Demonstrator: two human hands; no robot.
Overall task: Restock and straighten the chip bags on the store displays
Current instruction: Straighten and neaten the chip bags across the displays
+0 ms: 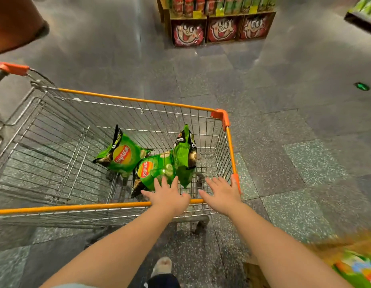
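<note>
Your left hand point(168, 196) and right hand point(223, 195) both reach over the near orange rim of the shopping cart point(139, 100), fingers spread and straight, holding nothing. The left fingertips sit just short of, or barely at, the nearest chip bag point(157, 171); contact cannot be confirmed. The right hand hovers over bare wire beside the cart's right corner.

Step in hand, by my judgement: retrieval of stock from the cart, ahead of any shelving. The next move calls for closing the left hand on the nearest bag, with the right taking the upright bag point(185, 156) just beyond it.

Orientation of stock: the nearest bag lies face up on the cart floor, its long axis running from your left fingers away and to the right. The upright bag stands on end, long axis vertical, touching the nearest one. A third bag point(122, 156) lies tilted, well left of your left hand, top seam pointing away from you.

Farther out, across the grey tiled floor point(284, 100), a snack display point(220, 28) stands well beyond both hands.
</note>
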